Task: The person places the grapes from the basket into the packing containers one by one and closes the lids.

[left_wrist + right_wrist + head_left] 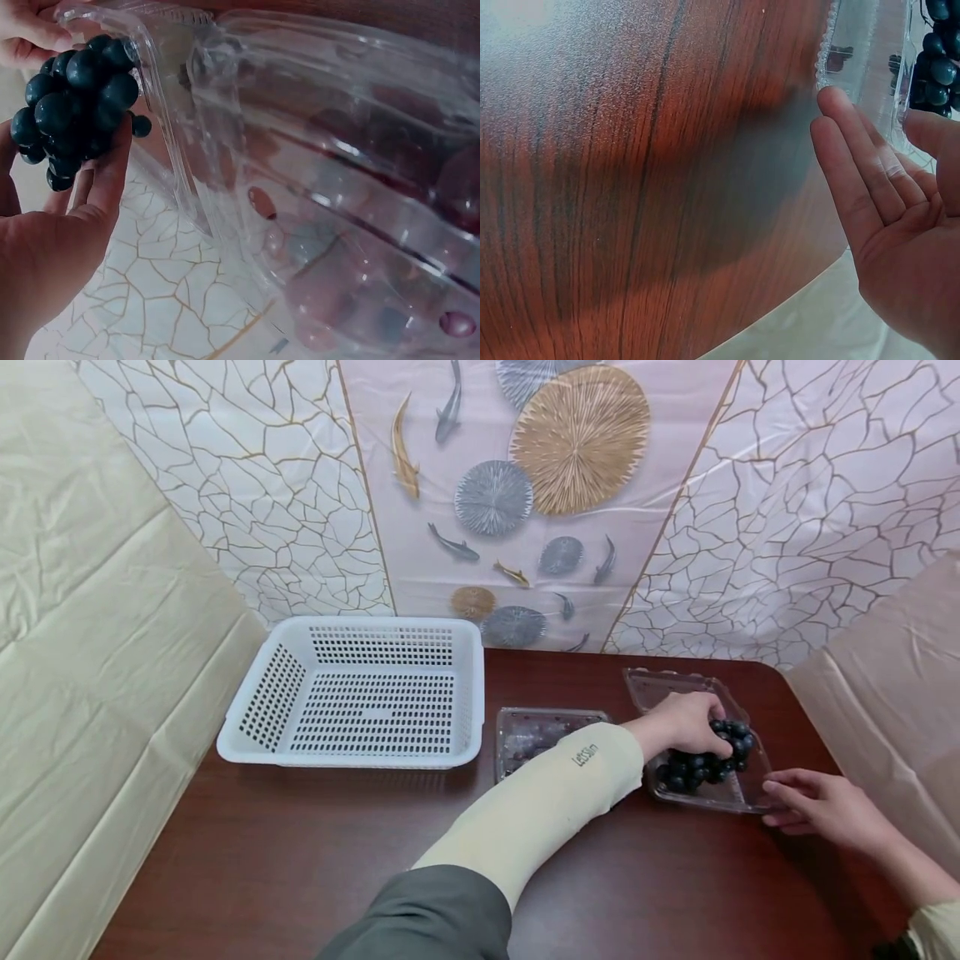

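Observation:
My left hand [684, 722] reaches over an open clear plastic container [738, 800] and grips a bunch of dark grapes [697, 768]. In the left wrist view its fingers curl round the bunch [79, 101]. At the container's near right corner, my right hand [832, 810] pinches the edge between thumb and fingers. The right wrist view shows that hand [900, 195] with its fingers fairly straight along the clear wall [862, 60]. Part of the grapes is hidden behind the left hand in the head view.
A second clear container [517, 739] with reddish-purple fruit lies left of the open one, partly behind my left forearm. A white perforated basket [352, 756] stands at the left on the brown table [300, 852]. Patterned sheeting [300, 485] rises behind the table.

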`<state>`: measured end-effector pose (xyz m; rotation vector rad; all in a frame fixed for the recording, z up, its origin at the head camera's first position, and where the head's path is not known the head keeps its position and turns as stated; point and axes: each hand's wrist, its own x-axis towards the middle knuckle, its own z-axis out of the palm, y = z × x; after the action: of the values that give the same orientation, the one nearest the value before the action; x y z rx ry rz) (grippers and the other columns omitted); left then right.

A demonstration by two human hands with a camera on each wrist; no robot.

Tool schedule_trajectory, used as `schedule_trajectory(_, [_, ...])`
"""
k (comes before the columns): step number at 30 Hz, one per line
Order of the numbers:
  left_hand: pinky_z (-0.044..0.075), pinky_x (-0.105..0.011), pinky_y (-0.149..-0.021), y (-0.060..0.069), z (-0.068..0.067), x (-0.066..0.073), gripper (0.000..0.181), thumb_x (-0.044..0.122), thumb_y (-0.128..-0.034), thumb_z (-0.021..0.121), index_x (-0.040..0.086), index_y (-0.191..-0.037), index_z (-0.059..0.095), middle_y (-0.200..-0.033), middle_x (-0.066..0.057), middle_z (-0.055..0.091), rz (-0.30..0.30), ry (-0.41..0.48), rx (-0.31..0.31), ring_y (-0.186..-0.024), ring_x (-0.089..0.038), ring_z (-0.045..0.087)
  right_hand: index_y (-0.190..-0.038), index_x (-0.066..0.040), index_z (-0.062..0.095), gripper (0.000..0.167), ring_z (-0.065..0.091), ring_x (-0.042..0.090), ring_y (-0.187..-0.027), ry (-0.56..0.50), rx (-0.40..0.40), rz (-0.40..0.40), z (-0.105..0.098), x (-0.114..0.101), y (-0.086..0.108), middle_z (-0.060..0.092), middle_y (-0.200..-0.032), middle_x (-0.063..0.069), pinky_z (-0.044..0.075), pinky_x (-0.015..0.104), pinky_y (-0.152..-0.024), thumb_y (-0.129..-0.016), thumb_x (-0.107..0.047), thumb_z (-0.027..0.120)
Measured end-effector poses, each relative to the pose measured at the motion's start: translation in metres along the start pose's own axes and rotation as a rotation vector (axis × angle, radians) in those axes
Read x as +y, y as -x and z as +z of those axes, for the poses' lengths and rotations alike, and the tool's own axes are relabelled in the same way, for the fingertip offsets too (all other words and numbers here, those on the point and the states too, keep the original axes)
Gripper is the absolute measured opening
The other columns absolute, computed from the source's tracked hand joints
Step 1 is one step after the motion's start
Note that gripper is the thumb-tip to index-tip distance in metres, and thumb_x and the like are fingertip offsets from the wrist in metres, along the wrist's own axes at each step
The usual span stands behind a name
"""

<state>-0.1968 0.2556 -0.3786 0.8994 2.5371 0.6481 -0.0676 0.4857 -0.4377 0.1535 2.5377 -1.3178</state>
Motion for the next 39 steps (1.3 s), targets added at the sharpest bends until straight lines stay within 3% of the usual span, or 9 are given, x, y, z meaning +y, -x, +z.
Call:
schedule_trajectory(3, [0.043, -0.01, -0.088, -0.001, 0.005, 0.001, 0.043, 0.046, -0.0933, 0.081, 0.037, -0.132, 0.064, -0.127, 0.024, 0.066, -0.003, -0.024, -0.013, -0.111, 0.004, 0.058, -0.125, 0.027, 0.05, 0.036, 0.079, 0.017, -0.078, -0.004, 0.0, -0.009, 0.001, 0.0, -0.001, 0.081, -0.093, 0.0, 0.067, 0.038, -0.068, -0.114, -0.007, 0.05])
schedule_trajectory(7, [0.045, -0.012, -0.093, -0.004, 0.014, -0.002, 0.051, 0.042, -0.0947, 0.081, 0.039, -0.141, 0.06, -0.136, 0.023, 0.064, 0.041, -0.076, -0.021, -0.119, 0.005, 0.058, -0.124, 0.026, 0.052, 0.033, 0.079, 0.017, -0.077, -0.007, 0.007, -0.02, 0.002, -0.001, -0.002, 0.081, -0.091, -0.002, 0.067, 0.038, -0.067, -0.113, -0.005, 0.051])
schedule_trajectory(11, [0.046, -0.014, -0.1, -0.006, 0.025, -0.005, 0.058, 0.041, -0.0978, 0.078, 0.041, -0.15, 0.053, -0.144, 0.023, 0.059, 0.1, -0.216, -0.04, -0.129, 0.006, 0.054, -0.124, 0.028, 0.05, 0.034, 0.079, 0.017, -0.076, 0.0, 0.013, -0.04, 0.003, 0.0, -0.004, 0.081, -0.091, -0.002, 0.067, 0.038, -0.066, -0.113, -0.005, 0.051])
schedule_trajectory(15, [0.046, -0.016, -0.106, -0.004, 0.034, -0.007, 0.06, 0.041, -0.1023, 0.073, 0.043, -0.156, 0.047, -0.151, 0.023, 0.051, 0.119, -0.337, -0.076, -0.139, 0.006, 0.047, -0.124, 0.028, 0.05, 0.035, 0.079, 0.017, -0.075, 0.006, 0.021, -0.051, 0.005, 0.001, -0.006, 0.08, -0.09, -0.003, 0.067, 0.038, -0.066, -0.113, -0.004, 0.052])
schedule_trajectory(21, [0.045, -0.015, -0.107, -0.001, 0.036, -0.011, 0.057, 0.043, -0.1028, 0.072, 0.042, -0.155, 0.049, -0.149, 0.023, 0.054, 0.133, -0.388, -0.08, -0.138, 0.006, 0.048, -0.125, 0.03, 0.048, 0.036, 0.079, 0.017, -0.075, 0.003, 0.022, -0.048, 0.006, 0.0, -0.008, 0.08, -0.09, -0.004, 0.067, 0.039, -0.065, -0.113, -0.004, 0.051])
schedule_trajectory(28, [0.043, -0.014, -0.108, 0.004, 0.031, -0.014, 0.059, 0.047, -0.1024, 0.071, 0.04, -0.156, 0.048, -0.152, 0.023, 0.052, 0.147, -0.341, -0.111, -0.14, 0.006, 0.047, -0.125, 0.03, 0.048, 0.037, 0.079, 0.017, -0.075, 0.009, 0.013, -0.032, 0.005, 0.0, -0.007, 0.08, -0.09, -0.002, 0.067, 0.038, -0.066, -0.113, -0.005, 0.051])
schedule_trajectory(33, [0.044, -0.013, -0.106, 0.003, 0.015, -0.019, 0.053, 0.045, -0.1027, 0.072, 0.036, -0.152, 0.054, -0.146, 0.021, 0.058, 0.142, -0.256, -0.063, -0.134, 0.005, 0.052, -0.126, 0.031, 0.047, 0.038, 0.079, 0.017, -0.076, 0.013, 0.011, -0.02, 0.004, 0.0, -0.006, 0.08, -0.09, -0.002, 0.067, 0.038, -0.066, -0.114, -0.005, 0.05])
schedule_trajectory(36, [0.047, -0.013, -0.102, 0.003, 0.001, -0.026, 0.05, 0.047, -0.1025, 0.071, 0.033, -0.149, 0.058, -0.143, 0.019, 0.062, 0.08, -0.168, 0.002, -0.129, 0.002, 0.057, -0.125, 0.03, 0.048, 0.037, 0.079, 0.016, -0.076, 0.011, 0.012, -0.011, 0.003, 0.001, -0.006, 0.08, -0.09, -0.001, 0.067, 0.037, -0.066, -0.114, -0.005, 0.05])
schedule_trajectory(39, [0.051, -0.016, -0.097, 0.004, -0.012, -0.033, 0.049, 0.049, -0.102, 0.069, 0.029, -0.146, 0.061, -0.14, 0.017, 0.065, -0.042, -0.014, 0.073, -0.124, -0.002, 0.062, -0.124, 0.028, 0.051, 0.035, 0.079, 0.016, -0.076, 0.006, 0.009, -0.009, 0.002, 0.001, -0.006, 0.081, -0.091, -0.001, 0.067, 0.037, -0.067, -0.114, -0.005, 0.05])
